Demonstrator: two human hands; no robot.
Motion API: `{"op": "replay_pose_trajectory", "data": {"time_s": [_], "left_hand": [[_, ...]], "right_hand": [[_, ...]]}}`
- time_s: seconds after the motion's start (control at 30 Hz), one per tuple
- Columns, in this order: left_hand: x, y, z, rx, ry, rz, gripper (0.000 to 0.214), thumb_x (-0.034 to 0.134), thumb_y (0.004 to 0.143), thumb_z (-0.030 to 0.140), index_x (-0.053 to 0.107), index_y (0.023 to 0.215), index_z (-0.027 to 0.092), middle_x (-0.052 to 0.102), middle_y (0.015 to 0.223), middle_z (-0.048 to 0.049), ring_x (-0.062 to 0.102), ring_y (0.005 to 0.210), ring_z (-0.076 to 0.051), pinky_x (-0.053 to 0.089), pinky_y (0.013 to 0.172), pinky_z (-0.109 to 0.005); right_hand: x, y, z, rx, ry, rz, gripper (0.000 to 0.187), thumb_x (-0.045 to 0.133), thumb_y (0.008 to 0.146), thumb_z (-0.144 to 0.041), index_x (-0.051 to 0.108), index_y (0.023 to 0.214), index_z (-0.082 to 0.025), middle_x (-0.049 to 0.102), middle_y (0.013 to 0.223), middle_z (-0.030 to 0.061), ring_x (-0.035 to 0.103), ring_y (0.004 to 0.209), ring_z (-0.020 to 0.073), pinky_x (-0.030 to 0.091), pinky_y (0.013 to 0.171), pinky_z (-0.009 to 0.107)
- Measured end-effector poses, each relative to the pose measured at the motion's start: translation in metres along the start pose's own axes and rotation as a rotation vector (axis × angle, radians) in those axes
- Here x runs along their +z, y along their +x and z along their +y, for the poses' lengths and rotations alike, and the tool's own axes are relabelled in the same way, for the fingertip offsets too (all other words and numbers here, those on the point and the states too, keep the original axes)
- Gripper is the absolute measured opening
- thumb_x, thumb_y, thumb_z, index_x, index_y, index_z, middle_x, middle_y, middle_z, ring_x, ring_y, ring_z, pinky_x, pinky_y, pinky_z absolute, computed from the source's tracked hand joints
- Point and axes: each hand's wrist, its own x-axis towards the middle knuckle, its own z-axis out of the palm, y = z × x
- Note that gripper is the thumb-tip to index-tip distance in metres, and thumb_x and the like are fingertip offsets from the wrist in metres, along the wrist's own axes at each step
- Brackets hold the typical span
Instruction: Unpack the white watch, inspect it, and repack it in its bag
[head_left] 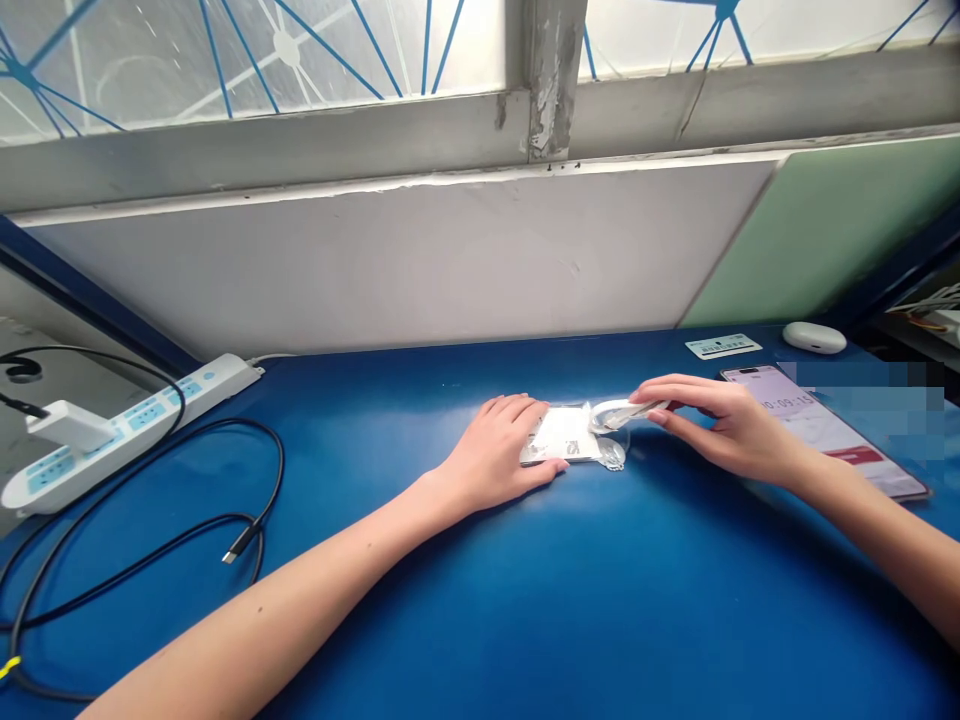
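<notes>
Crosswise, clear packet [564, 437], flap end rightward, under spread left hand [499, 455], flap pinched by right hand [720, 425].

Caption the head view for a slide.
Left hand presses a small clear packet on the blue table; right hand pinches a white strip beside it.

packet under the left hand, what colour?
The packet is white, with clear plastic at one end. Head view.

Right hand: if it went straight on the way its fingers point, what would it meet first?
The right hand, pinching a white strip, points leftward at the clear packet right beside it, so it would probably meet that first. The left hand pressing the packet comes next.
</notes>
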Motion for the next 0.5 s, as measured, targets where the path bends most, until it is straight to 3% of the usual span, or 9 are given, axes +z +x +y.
{"op": "replay_pose_trajectory", "data": {"time_s": [0.17,0.37,0.5], "left_hand": [[0.000,-0.001,0.002,-0.029,-0.010,0.011,0.069,0.066,0.088,0.044,0.042,0.145,0.014,0.053,0.144,-0.0196,0.049,0.134,-0.035,0.036,0.112,-0.053],[-0.002,-0.001,0.003,0.001,-0.066,0.057,0.049,0.063,0.090,0.037,0.054,0.134,0.019,0.063,0.133,-0.0130,0.058,0.123,-0.032,0.043,0.106,-0.048],[0.000,-0.002,0.002,0.010,-0.094,0.107,0.042,0.063,0.090,0.036,0.056,0.129,0.020,0.066,0.128,-0.0113,0.060,0.118,-0.030,0.045,0.103,-0.047]], "right_hand": [[-0.004,0.000,0.005,0.060,0.101,-0.049,0.022,0.066,0.089,-0.038,0.075,0.106,-0.028,0.074,0.112,0.0084,0.071,0.100,0.0282,0.061,0.078,0.041],[-0.009,-0.001,0.008,0.107,0.158,-0.123,0.023,0.070,0.085,-0.042,0.078,0.100,-0.027,0.075,0.110,0.0103,0.072,0.095,0.0287,0.062,0.076,0.041],[-0.016,0.000,0.011,0.087,0.148,-0.104,0.019,0.072,0.084,-0.041,0.079,0.097,-0.028,0.075,0.109,0.0093,0.071,0.099,0.0294,0.060,0.081,0.043]]}}
